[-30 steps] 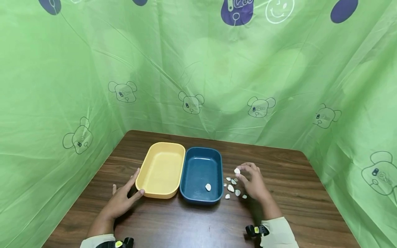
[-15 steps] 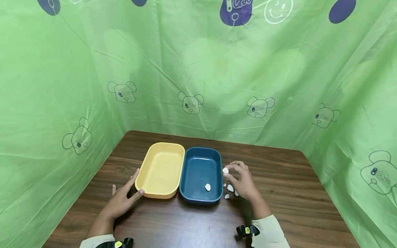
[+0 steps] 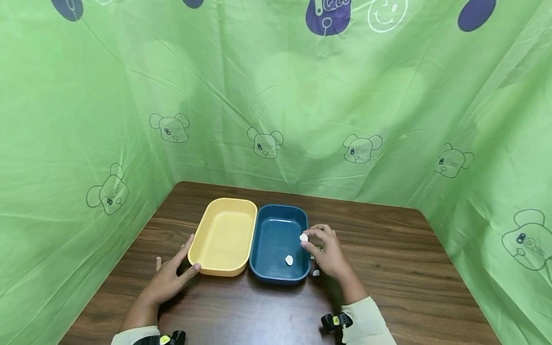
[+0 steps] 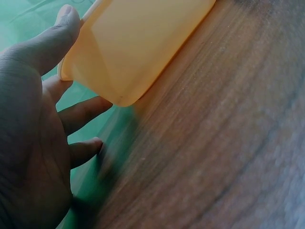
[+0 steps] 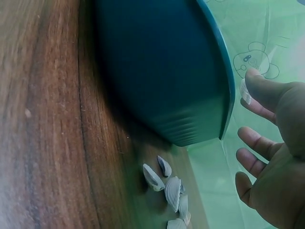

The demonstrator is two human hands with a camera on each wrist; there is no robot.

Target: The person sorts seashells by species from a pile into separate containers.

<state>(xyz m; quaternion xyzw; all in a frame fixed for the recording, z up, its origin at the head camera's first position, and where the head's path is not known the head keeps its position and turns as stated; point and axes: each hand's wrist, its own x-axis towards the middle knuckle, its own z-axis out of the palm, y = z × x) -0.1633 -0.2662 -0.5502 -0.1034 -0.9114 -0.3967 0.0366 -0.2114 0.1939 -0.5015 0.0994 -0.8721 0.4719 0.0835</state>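
My right hand (image 3: pixel 327 251) pinches a white seashell (image 3: pixel 304 237) between thumb and fingertips, over the right rim of the blue tray (image 3: pixel 279 279). In the right wrist view the ridged shell (image 5: pixel 245 90) shows at the thumb tip, while the other fingers are loosely bent. Another white shell (image 3: pixel 289 260) lies inside the blue tray. With fingers spread, my left hand (image 3: pixel 168 278) touches the near left corner of the yellow tray (image 3: pixel 222 272). The left wrist view shows the thumb (image 4: pixel 66 21) at that tray's rim.
Several ridged shells (image 5: pixel 172 193) lie on the wooden table (image 3: pixel 414 268) right of the blue tray, partly hidden by my right hand in the head view. Both trays stand side by side. Green printed cloth (image 3: pixel 310 96) hangs behind the table and along its sides.
My right hand has moved left with the pinched shell, from above the loose shells to the blue tray's right rim. The left hand and both trays have stayed in place.
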